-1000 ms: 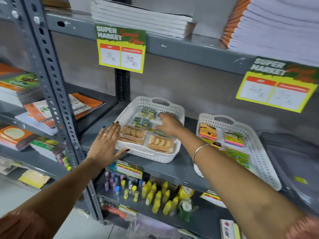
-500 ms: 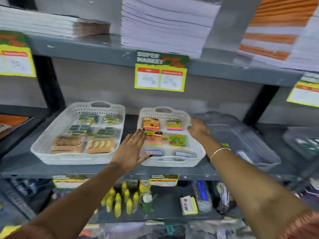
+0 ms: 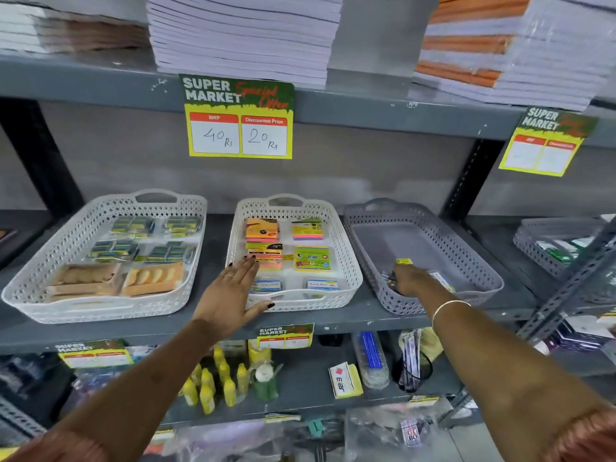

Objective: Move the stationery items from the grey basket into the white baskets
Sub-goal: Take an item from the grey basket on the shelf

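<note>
A grey basket (image 3: 443, 225) sits on the shelf at the right, with a small yellow-labelled item (image 3: 404, 261) and a packet (image 3: 443, 281) near its front. My right hand (image 3: 408, 279) reaches down inside it, fingers curled over something small and dark; whether it grips that item I cannot tell. Two white baskets stand to the left: the middle one (image 3: 346, 261) holds sticky-note pads (image 3: 311, 258), the left one (image 3: 50, 255) holds packs of clips and erasers. My left hand (image 3: 233, 295) hovers open at the middle basket's front left rim.
Stacks of notebooks (image 3: 243, 35) fill the shelf above, with a price sign (image 3: 238, 116) hanging from its edge. Glue bottles (image 3: 213, 385) and packets lie on the shelf below. Another grey basket (image 3: 546, 241) and a slanted metal upright (image 3: 573, 275) stand at the far right.
The view has shifted rightward. My right hand left the left white basket, crossed the middle one and dropped into the grey basket. My left hand followed to the middle basket's front.
</note>
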The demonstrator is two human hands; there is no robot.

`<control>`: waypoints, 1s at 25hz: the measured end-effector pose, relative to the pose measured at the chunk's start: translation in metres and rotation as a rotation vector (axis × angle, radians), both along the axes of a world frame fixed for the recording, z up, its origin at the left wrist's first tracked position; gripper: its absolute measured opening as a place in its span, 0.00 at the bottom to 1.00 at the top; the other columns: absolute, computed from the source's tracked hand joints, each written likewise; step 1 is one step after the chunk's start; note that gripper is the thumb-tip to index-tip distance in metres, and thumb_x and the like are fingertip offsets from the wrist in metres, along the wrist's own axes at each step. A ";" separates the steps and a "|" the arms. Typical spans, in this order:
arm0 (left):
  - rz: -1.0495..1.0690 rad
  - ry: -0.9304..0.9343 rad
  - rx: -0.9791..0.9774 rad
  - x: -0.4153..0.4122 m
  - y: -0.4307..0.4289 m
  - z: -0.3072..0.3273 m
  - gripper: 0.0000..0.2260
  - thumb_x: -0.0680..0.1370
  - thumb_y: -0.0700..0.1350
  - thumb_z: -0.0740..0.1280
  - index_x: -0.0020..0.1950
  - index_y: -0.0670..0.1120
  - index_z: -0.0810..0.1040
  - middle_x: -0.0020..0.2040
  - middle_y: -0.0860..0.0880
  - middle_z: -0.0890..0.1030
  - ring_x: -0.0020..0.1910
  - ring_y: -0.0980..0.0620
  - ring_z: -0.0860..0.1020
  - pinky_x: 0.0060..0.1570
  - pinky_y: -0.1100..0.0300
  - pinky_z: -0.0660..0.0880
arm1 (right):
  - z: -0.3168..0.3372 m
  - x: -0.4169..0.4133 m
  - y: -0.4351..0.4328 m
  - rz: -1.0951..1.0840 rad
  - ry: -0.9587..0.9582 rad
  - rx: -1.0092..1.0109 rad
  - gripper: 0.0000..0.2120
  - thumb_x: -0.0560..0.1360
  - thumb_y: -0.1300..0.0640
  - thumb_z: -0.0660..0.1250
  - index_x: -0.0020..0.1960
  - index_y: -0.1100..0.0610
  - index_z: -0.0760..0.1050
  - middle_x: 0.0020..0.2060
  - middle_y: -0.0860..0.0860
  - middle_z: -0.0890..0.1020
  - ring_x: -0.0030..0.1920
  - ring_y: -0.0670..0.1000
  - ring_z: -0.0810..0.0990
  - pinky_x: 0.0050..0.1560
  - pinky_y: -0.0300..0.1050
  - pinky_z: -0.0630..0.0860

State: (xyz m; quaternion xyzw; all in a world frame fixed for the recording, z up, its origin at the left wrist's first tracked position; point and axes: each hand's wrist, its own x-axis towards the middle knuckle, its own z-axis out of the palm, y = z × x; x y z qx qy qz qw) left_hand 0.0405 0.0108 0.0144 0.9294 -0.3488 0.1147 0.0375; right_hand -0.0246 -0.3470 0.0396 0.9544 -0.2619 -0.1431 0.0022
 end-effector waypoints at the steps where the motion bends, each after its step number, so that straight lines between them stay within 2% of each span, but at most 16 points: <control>1: 0.003 0.003 -0.004 0.000 0.000 0.000 0.46 0.70 0.71 0.32 0.72 0.39 0.60 0.72 0.41 0.65 0.71 0.45 0.62 0.70 0.49 0.58 | 0.002 0.001 0.001 -0.001 -0.009 -0.034 0.17 0.78 0.62 0.61 0.66 0.64 0.73 0.64 0.62 0.77 0.62 0.60 0.77 0.56 0.47 0.73; 3: 0.002 0.002 -0.016 -0.001 0.000 0.000 0.47 0.69 0.71 0.32 0.72 0.39 0.59 0.72 0.41 0.64 0.72 0.46 0.61 0.70 0.50 0.57 | 0.012 0.002 0.001 -0.039 -0.034 -0.089 0.20 0.77 0.60 0.63 0.68 0.63 0.70 0.67 0.62 0.74 0.67 0.60 0.73 0.64 0.50 0.72; 6: 0.007 0.005 -0.023 -0.002 -0.001 0.000 0.48 0.68 0.72 0.30 0.73 0.39 0.57 0.73 0.41 0.62 0.72 0.46 0.59 0.71 0.51 0.54 | 0.035 0.007 0.005 -0.159 -0.181 -0.093 0.25 0.75 0.59 0.67 0.70 0.62 0.66 0.68 0.62 0.72 0.69 0.61 0.69 0.63 0.53 0.73; 8: 0.014 0.001 -0.021 -0.002 -0.002 0.000 0.49 0.67 0.72 0.29 0.73 0.39 0.56 0.73 0.41 0.61 0.73 0.46 0.59 0.71 0.52 0.53 | 0.053 0.016 0.018 -0.171 -0.292 -0.083 0.26 0.74 0.58 0.68 0.69 0.62 0.66 0.67 0.62 0.72 0.68 0.61 0.70 0.61 0.53 0.75; 10: 0.022 0.000 -0.016 -0.002 -0.002 0.001 0.51 0.64 0.72 0.26 0.74 0.40 0.53 0.75 0.43 0.59 0.74 0.47 0.56 0.71 0.54 0.51 | 0.066 0.030 0.042 -0.070 -0.404 -0.098 0.26 0.74 0.57 0.68 0.68 0.63 0.66 0.66 0.62 0.72 0.67 0.61 0.70 0.60 0.51 0.74; 12: 0.029 0.008 -0.009 -0.003 -0.003 0.002 0.52 0.62 0.72 0.24 0.74 0.41 0.49 0.76 0.43 0.55 0.74 0.48 0.53 0.72 0.55 0.49 | 0.069 0.043 0.078 0.087 -0.455 -0.021 0.25 0.73 0.57 0.68 0.67 0.62 0.68 0.65 0.62 0.72 0.66 0.61 0.70 0.62 0.50 0.72; 17: 0.139 -0.001 -0.030 -0.007 0.004 0.005 0.49 0.65 0.72 0.25 0.74 0.42 0.47 0.75 0.44 0.49 0.74 0.44 0.49 0.72 0.49 0.49 | 0.042 0.061 0.167 0.408 -0.276 0.188 0.28 0.72 0.58 0.71 0.70 0.59 0.67 0.67 0.59 0.71 0.69 0.59 0.65 0.64 0.54 0.73; 20: 0.193 0.025 -0.028 -0.007 0.010 0.008 0.52 0.60 0.70 0.18 0.74 0.42 0.44 0.76 0.44 0.47 0.75 0.47 0.44 0.72 0.50 0.45 | 0.021 0.069 0.199 0.471 -0.228 0.191 0.25 0.73 0.61 0.70 0.68 0.60 0.69 0.66 0.59 0.71 0.68 0.59 0.66 0.63 0.53 0.72; 25: 0.195 0.036 -0.023 -0.003 0.011 0.005 0.51 0.60 0.68 0.17 0.74 0.42 0.43 0.77 0.45 0.47 0.75 0.48 0.43 0.72 0.50 0.45 | 0.008 0.077 0.217 0.510 -0.209 0.219 0.24 0.71 0.58 0.71 0.65 0.59 0.71 0.64 0.59 0.75 0.65 0.60 0.70 0.60 0.52 0.72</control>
